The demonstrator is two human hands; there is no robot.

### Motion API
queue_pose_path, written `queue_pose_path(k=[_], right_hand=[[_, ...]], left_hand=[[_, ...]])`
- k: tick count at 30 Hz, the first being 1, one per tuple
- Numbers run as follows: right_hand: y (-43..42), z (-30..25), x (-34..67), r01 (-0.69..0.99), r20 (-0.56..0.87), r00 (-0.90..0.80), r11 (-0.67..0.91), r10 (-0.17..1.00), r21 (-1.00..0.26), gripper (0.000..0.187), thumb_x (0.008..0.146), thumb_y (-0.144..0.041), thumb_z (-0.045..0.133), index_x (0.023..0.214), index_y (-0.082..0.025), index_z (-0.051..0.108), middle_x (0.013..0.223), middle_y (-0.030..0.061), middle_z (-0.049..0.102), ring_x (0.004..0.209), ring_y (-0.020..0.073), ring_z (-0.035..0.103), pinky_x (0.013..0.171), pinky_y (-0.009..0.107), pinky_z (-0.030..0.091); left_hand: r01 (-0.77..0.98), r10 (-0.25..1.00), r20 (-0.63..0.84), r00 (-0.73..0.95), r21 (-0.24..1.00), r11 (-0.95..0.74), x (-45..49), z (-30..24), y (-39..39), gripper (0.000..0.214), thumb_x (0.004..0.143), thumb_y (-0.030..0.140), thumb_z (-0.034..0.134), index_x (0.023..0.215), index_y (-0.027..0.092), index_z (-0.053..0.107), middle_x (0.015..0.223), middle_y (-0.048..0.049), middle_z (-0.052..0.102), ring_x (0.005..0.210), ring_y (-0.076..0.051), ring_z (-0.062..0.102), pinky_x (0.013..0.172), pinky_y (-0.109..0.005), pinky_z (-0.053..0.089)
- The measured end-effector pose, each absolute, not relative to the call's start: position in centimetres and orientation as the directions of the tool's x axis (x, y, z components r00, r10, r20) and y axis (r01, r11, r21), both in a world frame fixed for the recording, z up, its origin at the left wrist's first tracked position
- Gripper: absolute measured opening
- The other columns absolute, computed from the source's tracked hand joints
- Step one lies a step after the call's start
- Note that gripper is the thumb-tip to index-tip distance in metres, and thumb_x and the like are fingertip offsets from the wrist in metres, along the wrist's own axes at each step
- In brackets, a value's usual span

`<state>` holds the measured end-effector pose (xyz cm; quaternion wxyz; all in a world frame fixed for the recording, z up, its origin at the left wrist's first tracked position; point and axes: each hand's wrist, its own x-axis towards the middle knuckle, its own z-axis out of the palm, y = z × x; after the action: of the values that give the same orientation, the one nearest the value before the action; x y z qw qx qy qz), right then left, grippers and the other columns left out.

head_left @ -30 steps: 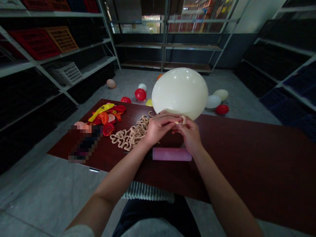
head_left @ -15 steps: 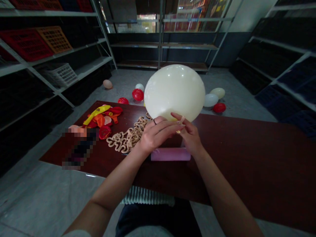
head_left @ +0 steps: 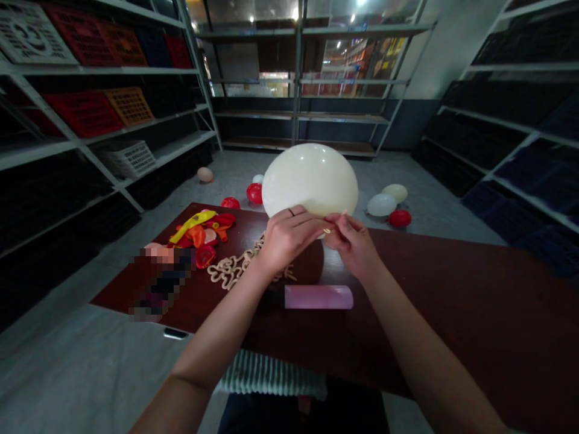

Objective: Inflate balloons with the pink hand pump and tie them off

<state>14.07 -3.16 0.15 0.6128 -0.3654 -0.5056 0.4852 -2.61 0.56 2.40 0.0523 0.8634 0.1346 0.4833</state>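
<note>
Cream balloon (head_left: 310,179) bulges just beyond the fingers (head_left: 312,222) of the left hand (head_left: 286,238) and right hand (head_left: 360,246), seemingly clamped on its neck (head_left: 326,231), where a firm, steady pinch should best keep air in.

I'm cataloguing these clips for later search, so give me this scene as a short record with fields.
Left hand: at the neck end of the large cream balloon
Right hand: closed at the same end, close to the left hand; exact grip partly hidden
Table: dark reddish brown
On table: limp balloons, tan curly pieces, pink cylinder lying on its side
Floor: inflated balloons beyond the table
Left shelves: plastic crates
</note>
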Motion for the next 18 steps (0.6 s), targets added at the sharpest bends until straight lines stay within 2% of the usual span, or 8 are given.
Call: queue_pose_path(k=[2,5,8,11,14,18], right_hand=[[-2.5,1.5,14.1,-0.231,0.31,0.053,0.314,0.949,-0.921,0.028,0.081,-0.057,0.061,0.086,-0.031,0.069,0.043,-0.0086,0.029,0.04,0.0086,0.025,0.045,0.028,0.031],[-1.4,3.0,13.8,-0.277,0.381,0.09,0.39,0.92,-0.878,0.023,0.082,-0.055,0.06,0.087,-0.033,0.068,0.045,-0.0083,0.031,0.04,0.0086,0.025,0.046,0.028,0.031],[-0.5,3.4,13.5,-0.246,0.408,0.135,0.429,0.903,-0.869,0.022,0.084,-0.053,0.058,0.087,-0.034,0.068,0.048,-0.0069,0.038,0.042,0.0097,0.032,0.046,0.028,0.031],[0.1,3.3,13.3,-0.212,0.41,0.163,0.437,0.898,-0.874,0.019,0.083,-0.051,0.061,0.086,-0.034,0.07,0.053,-0.0042,0.047,0.047,0.0115,0.043,0.045,0.029,0.031],[0.1,3.1,13.2,-0.195,0.388,0.167,0.416,0.906,-0.888,0.016,0.083,-0.048,0.062,0.087,-0.036,0.071,0.053,-0.0035,0.048,0.048,0.0124,0.044,0.047,0.03,0.035],[-0.1,3.2,12.8,-0.264,0.376,0.154,0.405,0.914,-0.876,0.014,0.084,-0.044,0.061,0.089,-0.035,0.071,0.051,-0.0056,0.044,0.047,0.0105,0.039,0.053,0.031,0.042]], left_hand=[[0.194,0.332,0.822,0.463,0.272,-0.943,-2.3,3.9,1.3,0.016,0.092,0.025,0.06,0.1,0.023,0.074,0.096,-0.0048,0.074,0.087,-0.02,0.065,0.079,-0.033,0.048],[0.151,0.467,0.807,0.363,0.443,-0.884,-1.6,5.5,2.3,0.011,0.088,0.025,0.066,0.092,0.02,0.076,0.088,-0.005,0.074,0.081,-0.018,0.067,0.073,-0.029,0.05],[0.096,0.646,0.699,0.308,0.653,-0.752,-1.0,6.1,3.1,0.01,0.084,0.026,0.071,0.087,0.019,0.077,0.082,-0.0046,0.075,0.071,-0.017,0.068,0.066,-0.027,0.052],[-0.046,0.765,0.546,0.341,0.822,-0.567,-0.8,6.0,3.8,0.019,0.08,0.034,0.074,0.082,0.016,0.076,0.073,-0.006,0.073,0.062,-0.016,0.066,0.057,-0.026,0.051],[-0.187,0.792,0.45,0.412,0.893,-0.41,-0.9,5.9,4.1,0.029,0.074,0.041,0.078,0.08,0.013,0.075,0.071,-0.0071,0.071,0.058,-0.016,0.066,0.053,-0.025,0.051],[-0.247,0.811,0.415,0.412,0.908,-0.338,-1.0,6.1,3.7,0.028,0.072,0.039,0.081,0.08,0.013,0.075,0.059,-0.0041,0.067,0.048,-0.013,0.061,0.046,-0.024,0.049]])
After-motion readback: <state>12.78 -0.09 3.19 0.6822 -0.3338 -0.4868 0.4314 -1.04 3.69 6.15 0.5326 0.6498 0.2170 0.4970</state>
